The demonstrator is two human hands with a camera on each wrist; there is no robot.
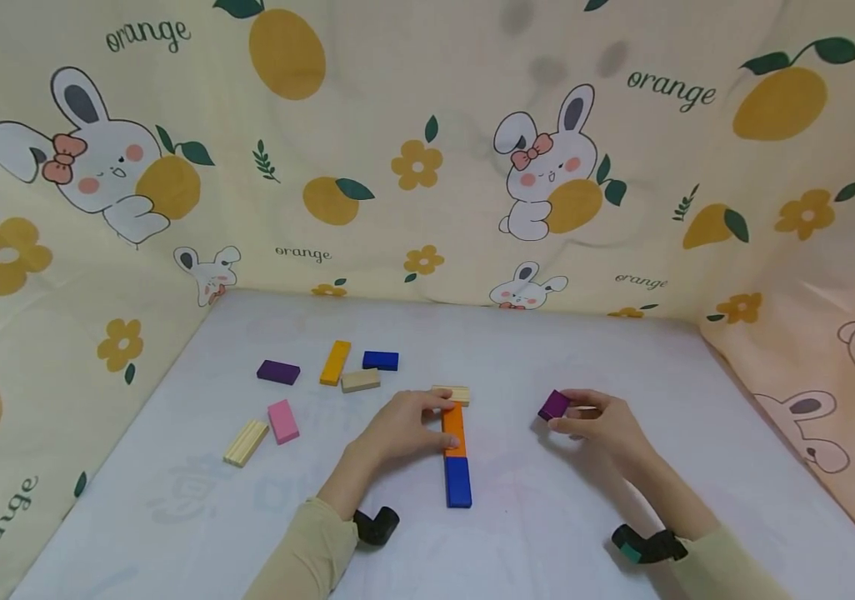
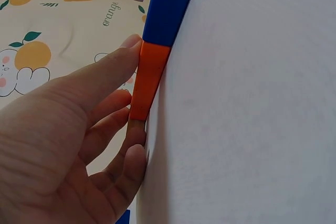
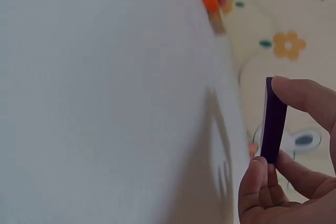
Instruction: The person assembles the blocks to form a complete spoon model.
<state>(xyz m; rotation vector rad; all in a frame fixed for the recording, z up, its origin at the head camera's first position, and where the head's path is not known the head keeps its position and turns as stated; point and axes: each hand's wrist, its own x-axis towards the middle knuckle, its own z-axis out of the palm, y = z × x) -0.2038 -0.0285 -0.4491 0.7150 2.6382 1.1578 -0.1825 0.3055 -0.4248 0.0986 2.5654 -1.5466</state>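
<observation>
My left hand [image 1: 397,427] pinches an orange block [image 1: 456,423] lying on the table, thumb near its close end and fingers about its far end. A blue block [image 1: 458,483] meets the orange one end to end on the near side. Set crosswise at the far end is a plain wooden block [image 1: 461,395], partly hidden by the fingers. Off to the right, my right hand [image 1: 611,429] holds a purple block [image 1: 553,405] between thumb and fingertips. The right wrist view shows that purple block [image 3: 273,121] raised above the table, with a shadow below.
Loose blocks lie on the left of the white table [image 1: 547,517]: purple [image 1: 278,372], yellow [image 1: 335,362], blue [image 1: 381,361], pink [image 1: 283,422], plain wood [image 1: 361,381] and a grooved wooden one [image 1: 246,442]. A printed cloth [image 1: 367,125] walls the back and sides.
</observation>
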